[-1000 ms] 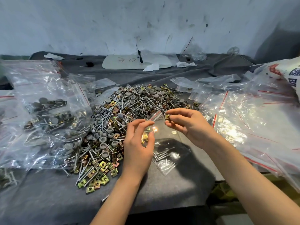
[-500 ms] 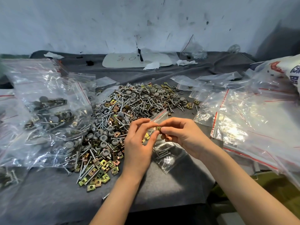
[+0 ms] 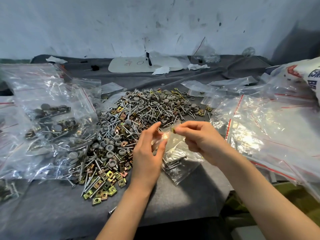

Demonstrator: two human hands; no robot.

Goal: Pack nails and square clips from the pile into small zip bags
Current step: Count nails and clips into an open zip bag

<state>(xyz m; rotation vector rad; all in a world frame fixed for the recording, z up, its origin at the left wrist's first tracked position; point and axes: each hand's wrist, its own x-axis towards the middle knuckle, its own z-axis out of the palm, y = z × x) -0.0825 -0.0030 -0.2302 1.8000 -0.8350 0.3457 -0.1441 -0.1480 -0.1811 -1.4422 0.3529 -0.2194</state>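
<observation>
Nails (image 3: 156, 108) and square clips (image 3: 103, 192) lie heaped with grey round caps (image 3: 110, 147) in one broad pile (image 3: 131, 122) at the middle of a tabletop (image 3: 52, 217) draped in dark grey cloth. The yellow-green clips spill toward the front edge.

Just beside the pile, on its right side and near the front edge, a person with bare forearms works a small zip bag (image 3: 180, 168). The left hand (image 3: 147, 153) pinches the bag's upper edge between thumb and curled fingers, holding the mouth up while the bottom rests on the cloth. More nails show through the clear plastic at the bag's lower end. The right hand (image 3: 199, 141) grips a single clip (image 3: 172, 130) between thumb and forefinger, right at the bag's mouth and close to the fingertips of the other hand.

Along the left edge, filled bags (image 3: 50, 122) holding the same hardware are stacked in a loose, overlapping heap that touches the pile. Toward the right edge lies a slumped spread of empty bags (image 3: 268, 135) with red zip strips, glinting under the light. A printed sack (image 3: 303, 73) sits at the far right corner, partly out of view.

At the far edge, against a scuffed pale wall (image 3: 121, 28), lies a flat white board (image 3: 131, 66) bearing red and black marks too small to read, with crumpled paper scraps (image 3: 161, 70) touching its right end.
</observation>
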